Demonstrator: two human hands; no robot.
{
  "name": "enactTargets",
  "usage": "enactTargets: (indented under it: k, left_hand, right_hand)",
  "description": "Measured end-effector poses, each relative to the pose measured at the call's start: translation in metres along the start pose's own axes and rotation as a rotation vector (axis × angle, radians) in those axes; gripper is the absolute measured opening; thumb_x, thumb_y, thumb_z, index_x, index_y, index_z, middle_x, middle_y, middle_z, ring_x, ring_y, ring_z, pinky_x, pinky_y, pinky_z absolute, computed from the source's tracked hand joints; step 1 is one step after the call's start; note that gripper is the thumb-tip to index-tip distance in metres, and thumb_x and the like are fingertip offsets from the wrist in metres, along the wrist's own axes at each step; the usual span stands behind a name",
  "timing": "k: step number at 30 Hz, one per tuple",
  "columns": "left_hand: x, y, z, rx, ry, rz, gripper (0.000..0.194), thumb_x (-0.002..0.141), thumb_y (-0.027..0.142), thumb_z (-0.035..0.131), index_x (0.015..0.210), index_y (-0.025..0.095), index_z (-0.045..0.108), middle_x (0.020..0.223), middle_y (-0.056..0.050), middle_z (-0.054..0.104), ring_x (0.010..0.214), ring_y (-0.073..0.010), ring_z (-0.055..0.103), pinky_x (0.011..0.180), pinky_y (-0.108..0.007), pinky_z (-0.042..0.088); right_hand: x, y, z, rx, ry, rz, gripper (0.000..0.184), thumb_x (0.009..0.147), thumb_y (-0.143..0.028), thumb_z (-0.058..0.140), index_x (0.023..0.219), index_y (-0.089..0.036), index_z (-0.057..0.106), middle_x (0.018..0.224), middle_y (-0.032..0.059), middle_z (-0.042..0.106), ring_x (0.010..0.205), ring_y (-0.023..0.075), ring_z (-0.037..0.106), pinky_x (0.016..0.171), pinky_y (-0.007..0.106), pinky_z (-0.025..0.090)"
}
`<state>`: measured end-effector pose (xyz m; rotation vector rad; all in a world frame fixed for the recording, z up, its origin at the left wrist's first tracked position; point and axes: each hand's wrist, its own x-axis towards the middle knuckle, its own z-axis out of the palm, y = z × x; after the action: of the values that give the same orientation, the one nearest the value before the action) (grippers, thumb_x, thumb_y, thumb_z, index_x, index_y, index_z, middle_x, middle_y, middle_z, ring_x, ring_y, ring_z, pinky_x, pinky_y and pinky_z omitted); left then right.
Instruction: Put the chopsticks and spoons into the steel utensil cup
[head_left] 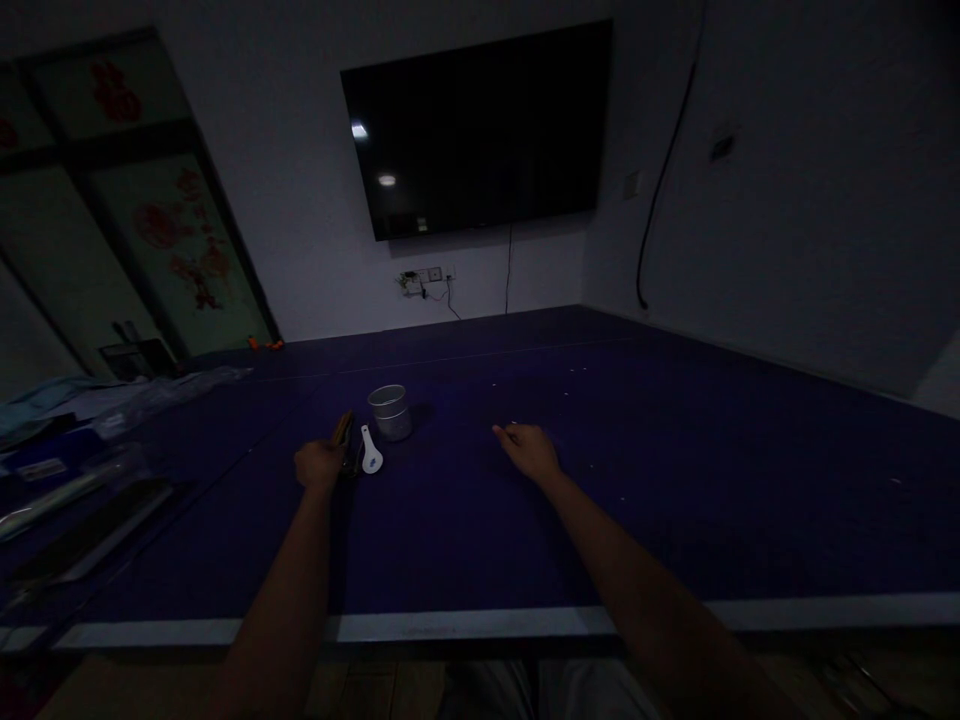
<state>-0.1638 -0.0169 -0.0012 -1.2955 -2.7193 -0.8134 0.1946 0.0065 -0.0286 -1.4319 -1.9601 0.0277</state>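
Observation:
My left hand [321,463] is closed round a small dark and tan object [343,428] that sticks up past the knuckles; I cannot make out what it is. Just right of that hand a white ceramic spoon [370,452] lies on the dark blue table [675,480], and behind the spoon stands a small metal cup [390,411]. My right hand [529,450] rests on the table to the right, fingers curled and pinched toward the surface; whatever they hold, if anything, is too small to see.
Clear plastic bags and flat packets [82,480] lie along the table's left side. The table's pale front edge [465,625] runs across below my arms. A dark wall screen [480,130] hangs ahead, with a socket and cables beneath it.

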Motion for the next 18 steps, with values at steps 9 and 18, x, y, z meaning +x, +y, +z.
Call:
enactTargets:
  k: [9, 18]
  left_hand:
    - [0.0015, 0.0043, 0.0021, 0.155, -0.031, 0.031, 0.053, 0.064, 0.055, 0.062, 0.098, 0.014, 0.068, 0.100, -0.019, 0.065, 0.103, -0.0351, 0.056, 0.073, -0.038, 0.049]
    - [-0.0041, 0.0103, 0.0011, 0.080, -0.032, 0.024, 0.055, 0.064, 0.053, 0.060, 0.100, 0.012, 0.066, 0.105, -0.021, 0.063, 0.108, -0.0356, 0.054, 0.079, -0.040, 0.047]
  right_hand:
    - [0.0004, -0.0015, -0.0001, -0.013, -0.004, 0.020, 0.053, 0.090, -0.050, 0.031, 0.058, -0.019, 0.059, 0.060, 0.0042, 0.060, 0.057, 0.0134, 0.051, 0.050, 0.024, 0.024]
    - [0.0014, -0.0005, 0.0006, -0.026, -0.017, 0.001, 0.053, 0.091, -0.049, 0.031, 0.058, -0.019, 0.058, 0.059, 0.0040, 0.060, 0.056, 0.0131, 0.051, 0.051, 0.024, 0.024]
